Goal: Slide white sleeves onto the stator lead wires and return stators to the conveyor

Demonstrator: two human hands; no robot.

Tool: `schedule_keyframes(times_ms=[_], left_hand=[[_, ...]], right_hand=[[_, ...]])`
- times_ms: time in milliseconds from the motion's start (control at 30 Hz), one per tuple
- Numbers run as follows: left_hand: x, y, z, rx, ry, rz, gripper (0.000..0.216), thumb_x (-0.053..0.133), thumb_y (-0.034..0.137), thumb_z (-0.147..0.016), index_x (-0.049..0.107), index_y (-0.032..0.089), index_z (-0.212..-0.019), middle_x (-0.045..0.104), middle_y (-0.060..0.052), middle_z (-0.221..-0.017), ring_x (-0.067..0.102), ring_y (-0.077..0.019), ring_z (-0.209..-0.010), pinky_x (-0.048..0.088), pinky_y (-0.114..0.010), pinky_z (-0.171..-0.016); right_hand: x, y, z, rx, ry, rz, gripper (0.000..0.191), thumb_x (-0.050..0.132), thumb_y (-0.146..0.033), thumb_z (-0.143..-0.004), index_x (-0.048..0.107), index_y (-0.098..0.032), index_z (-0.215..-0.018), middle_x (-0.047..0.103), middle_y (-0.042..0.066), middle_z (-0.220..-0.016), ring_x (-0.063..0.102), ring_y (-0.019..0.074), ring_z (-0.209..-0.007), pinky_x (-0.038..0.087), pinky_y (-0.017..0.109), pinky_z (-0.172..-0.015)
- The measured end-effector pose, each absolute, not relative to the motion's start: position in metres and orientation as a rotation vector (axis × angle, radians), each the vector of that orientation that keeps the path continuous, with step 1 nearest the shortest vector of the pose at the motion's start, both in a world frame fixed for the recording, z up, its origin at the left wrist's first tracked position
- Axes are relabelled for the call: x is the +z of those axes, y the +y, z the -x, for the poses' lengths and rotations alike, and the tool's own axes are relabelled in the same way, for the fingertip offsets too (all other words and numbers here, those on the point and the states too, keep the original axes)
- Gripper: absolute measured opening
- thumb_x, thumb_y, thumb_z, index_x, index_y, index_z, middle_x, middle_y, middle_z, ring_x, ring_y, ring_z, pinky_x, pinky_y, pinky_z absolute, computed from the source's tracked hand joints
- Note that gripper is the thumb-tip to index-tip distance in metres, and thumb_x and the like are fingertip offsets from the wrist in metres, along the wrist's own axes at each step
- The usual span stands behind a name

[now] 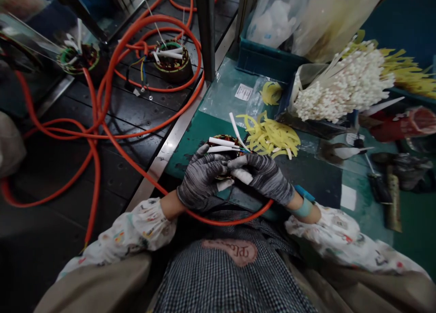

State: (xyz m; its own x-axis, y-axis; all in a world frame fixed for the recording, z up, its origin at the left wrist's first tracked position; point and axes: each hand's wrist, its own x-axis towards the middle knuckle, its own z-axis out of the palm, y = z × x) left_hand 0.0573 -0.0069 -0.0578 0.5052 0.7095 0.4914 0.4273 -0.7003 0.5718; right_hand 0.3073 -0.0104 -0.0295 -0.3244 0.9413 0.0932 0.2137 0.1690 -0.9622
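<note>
In front of me a round motor stator (223,138) with copper windings sits on the green bench, partly hidden by my hands. White insulating sleeves (223,142) lie across its top, and one more stands tilted beside them. My left hand (200,179), in a grey striped glove, is closed at the stator's near left side. Opposite it, my right hand (265,174), gloved alike with white-covered fingertips, is closed too, its fingers meeting those of the left. Thin blue-green wires show just above the right fingers. What the fingertips pinch is hidden.
Yellow strips (272,136) lie in a pile behind my right hand. A bundle of white sleeves (344,88) fills a bin. An orange cable (136,161) loops over the dark conveyor (150,117), where another stator (172,65) stands. A screwdriver (378,186) lies at right.
</note>
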Motion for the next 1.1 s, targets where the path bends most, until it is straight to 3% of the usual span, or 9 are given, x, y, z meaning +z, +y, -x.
schedule_keyframes(times_ms=[100,267,467,567,700,900,1100], left_hand=[[-0.062,-0.006,-0.055,0.961,0.939,-2.395,0.011,0.085,0.040,-0.114,0.082,0.031,-0.118,0.092,0.002,-0.119,0.088,-0.0253,-0.123,0.045,-0.063,-0.152],[-0.066,-0.006,-0.054,0.921,0.973,-2.418,0.014,0.091,0.041,-0.111,0.084,0.033,-0.119,0.092,-0.001,-0.118,0.087,-0.0272,-0.123,0.048,-0.064,-0.149],[-0.067,-0.005,-0.054,0.997,0.957,-2.411,0.014,0.085,0.046,-0.115,0.084,0.034,-0.121,0.092,-0.001,-0.121,0.087,-0.0265,-0.122,0.048,-0.063,-0.149],[-0.064,-0.005,-0.052,0.907,0.948,-2.382,0.017,0.083,0.047,-0.115,0.086,0.033,-0.122,0.093,-0.001,-0.122,0.088,-0.0275,-0.124,0.048,-0.065,-0.149],[-0.057,-0.006,-0.052,0.863,0.983,-2.341,0.016,0.084,0.047,-0.113,0.086,0.032,-0.119,0.093,-0.002,-0.123,0.088,-0.0286,-0.123,0.049,-0.065,-0.148],[-0.059,-0.004,-0.051,0.906,0.943,-2.389,0.014,0.085,0.042,-0.111,0.085,0.031,-0.119,0.093,-0.002,-0.120,0.088,-0.0281,-0.125,0.043,-0.065,-0.152],[-0.063,-0.007,-0.053,0.941,0.997,-2.454,0.006,0.086,0.034,-0.112,0.082,0.032,-0.116,0.091,0.002,-0.126,0.087,-0.0264,-0.127,0.041,-0.065,-0.152]], right_hand=[[-0.026,-0.008,-0.308,1.204,-1.623,1.163,0.015,0.086,-0.041,-0.107,0.093,-0.029,-0.112,0.096,0.006,-0.114,0.093,0.0298,-0.106,0.078,0.051,-0.105],[-0.020,-0.001,-0.303,1.230,-1.590,1.187,0.013,0.087,-0.037,-0.103,0.092,-0.028,-0.109,0.096,0.005,-0.108,0.092,0.0280,-0.100,0.080,0.045,-0.093],[-0.034,-0.011,-0.305,1.129,-1.696,1.107,0.013,0.081,-0.034,-0.110,0.093,-0.031,-0.115,0.096,0.005,-0.111,0.091,0.0263,-0.101,0.078,0.047,-0.100],[-0.045,-0.018,-0.309,1.059,-1.892,0.888,0.018,0.079,-0.043,-0.114,0.093,-0.031,-0.110,0.093,0.006,-0.107,0.087,0.0249,-0.097,0.075,0.045,-0.097],[-0.051,-0.027,-0.312,1.038,-1.878,1.094,0.029,0.082,-0.056,-0.114,0.090,-0.029,-0.109,0.089,0.004,-0.100,0.083,0.0244,-0.094,0.071,0.044,-0.093],[-0.039,-0.025,-0.297,1.046,-2.016,0.800,0.027,0.070,-0.050,-0.120,0.090,-0.039,-0.106,0.091,0.001,-0.106,0.086,0.0265,-0.108,0.073,0.049,-0.108],[-0.039,0.014,-0.271,0.761,-1.696,1.197,0.024,0.063,-0.044,-0.118,0.081,-0.031,-0.109,0.085,0.009,-0.113,0.082,0.0320,-0.114,0.070,0.057,-0.119]])
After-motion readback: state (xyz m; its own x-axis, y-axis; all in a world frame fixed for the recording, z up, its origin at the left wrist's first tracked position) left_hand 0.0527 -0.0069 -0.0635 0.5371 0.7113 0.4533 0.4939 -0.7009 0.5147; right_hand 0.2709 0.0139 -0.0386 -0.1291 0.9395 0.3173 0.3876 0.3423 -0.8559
